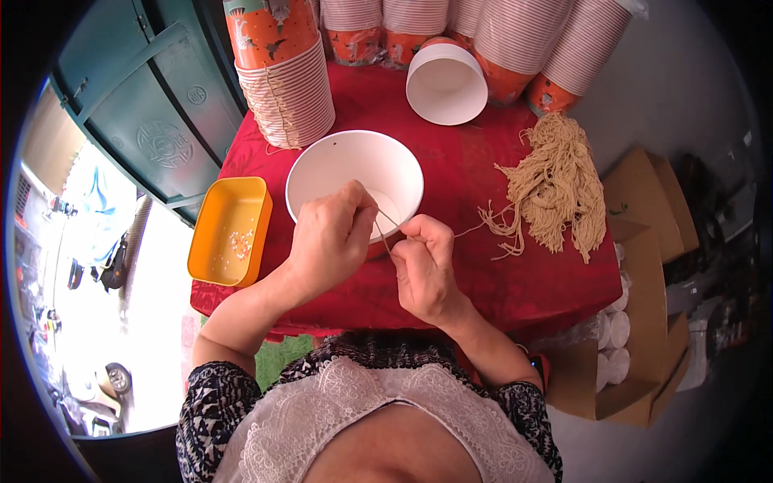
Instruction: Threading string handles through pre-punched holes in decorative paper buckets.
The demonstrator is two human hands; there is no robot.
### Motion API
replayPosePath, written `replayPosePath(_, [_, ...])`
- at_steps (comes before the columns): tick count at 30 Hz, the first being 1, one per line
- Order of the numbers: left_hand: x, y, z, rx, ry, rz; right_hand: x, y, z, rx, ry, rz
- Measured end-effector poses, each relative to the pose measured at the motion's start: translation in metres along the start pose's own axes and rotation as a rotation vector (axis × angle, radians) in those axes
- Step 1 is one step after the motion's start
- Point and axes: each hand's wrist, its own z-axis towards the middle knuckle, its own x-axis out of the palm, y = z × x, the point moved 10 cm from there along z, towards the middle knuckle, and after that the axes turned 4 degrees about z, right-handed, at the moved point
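Observation:
A thin beige cord (389,216) is stretched between my hands over the near rim of a white-lined paper bucket (354,149). My left hand (332,232), fingers closed, pinches the cord above the bucket's near side. Just right of it and a little lower, my right hand (427,270) has its thumb and fingers pressed together on the cord. A loose tail runs off to the right from the right hand. In the bucket's far wall is a small dark hole. My left hand hides part of the bucket's near rim.
Left of the bucket stands a yellow tray (208,217) with small light beads. A bundle of beige cords (561,187) lies at the right. Behind are a tall bucket stack (286,101), a tipped bucket (447,84) and wrapped stacks (523,36). Cardboard boxes (648,298) flank the red-covered table (467,177).

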Motion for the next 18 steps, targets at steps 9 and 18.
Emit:
replayPosePath(9, [-0.006, -0.007, 0.002, 0.075, -0.030, 0.028, -0.004, -0.009, 0.002, 0.042, -0.069, -0.055])
replayPosePath(18, [-0.009, -0.036, -0.013, 0.308, 0.046, 0.105, -0.003, -0.037, -0.002, 0.375, -0.201, 0.232])
